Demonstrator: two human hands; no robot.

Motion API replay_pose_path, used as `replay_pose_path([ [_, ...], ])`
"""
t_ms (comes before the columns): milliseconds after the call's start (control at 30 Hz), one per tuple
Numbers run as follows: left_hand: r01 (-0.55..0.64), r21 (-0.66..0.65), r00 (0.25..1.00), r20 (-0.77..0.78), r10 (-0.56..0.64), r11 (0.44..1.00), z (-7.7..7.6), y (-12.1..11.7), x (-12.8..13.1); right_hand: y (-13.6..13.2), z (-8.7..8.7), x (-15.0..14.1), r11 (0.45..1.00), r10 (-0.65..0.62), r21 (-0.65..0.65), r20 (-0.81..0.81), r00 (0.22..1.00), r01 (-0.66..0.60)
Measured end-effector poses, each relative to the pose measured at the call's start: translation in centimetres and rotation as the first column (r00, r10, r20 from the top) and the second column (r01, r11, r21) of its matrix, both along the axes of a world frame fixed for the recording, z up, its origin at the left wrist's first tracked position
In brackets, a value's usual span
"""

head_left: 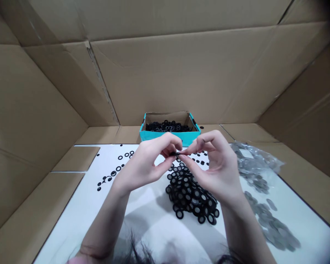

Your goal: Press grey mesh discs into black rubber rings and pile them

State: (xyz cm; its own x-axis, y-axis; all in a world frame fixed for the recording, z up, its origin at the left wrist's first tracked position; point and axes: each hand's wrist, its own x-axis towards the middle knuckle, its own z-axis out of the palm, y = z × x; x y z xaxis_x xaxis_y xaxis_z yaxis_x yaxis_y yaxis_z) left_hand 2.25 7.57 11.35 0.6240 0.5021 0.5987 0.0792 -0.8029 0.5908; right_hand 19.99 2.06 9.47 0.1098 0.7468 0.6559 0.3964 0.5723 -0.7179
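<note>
- While both hands meet, left hand, fingers pinched on small dark piece
- Right hand, fingers pinched on same piece
- Black ring pile, on white surface, five o'clock from piece
- Blue box, twelve o'clock

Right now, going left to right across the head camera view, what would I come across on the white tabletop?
A loose left-hand scatter of small, round black pieces, a dense heap of black rings with grey centres, piled thin, round, translucent grey discs.

Both hands pinch a small black ring.
</note>
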Motion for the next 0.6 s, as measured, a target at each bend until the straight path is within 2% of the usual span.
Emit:
replay_pose_path([
  [167, -0.032, -0.031, 0.994, 0.107, 0.035, 0.999, -0.1, 0.02, 0.33, 0.1, 0.08, 0.46, 0.999, -0.01, -0.031, 0.061, 0.998, 0.012],
  [433, -0.027, -0.026, 0.998, 0.058, 0.028, 0.999, -0.18, -0.26, 0.84, -0.06, -0.01, 0.53, 0.999, -0.047, -0.002, 0.062, 0.997, 0.048],
  [600, -0.032, -0.062, 0.999, 0.021, 0.033, 0.998, 0.02, -0.4, 0.7, 0.16, -0.35, 0.31, 0.995, -0.025, 0.098, 0.104, 0.994, 0.015],
])
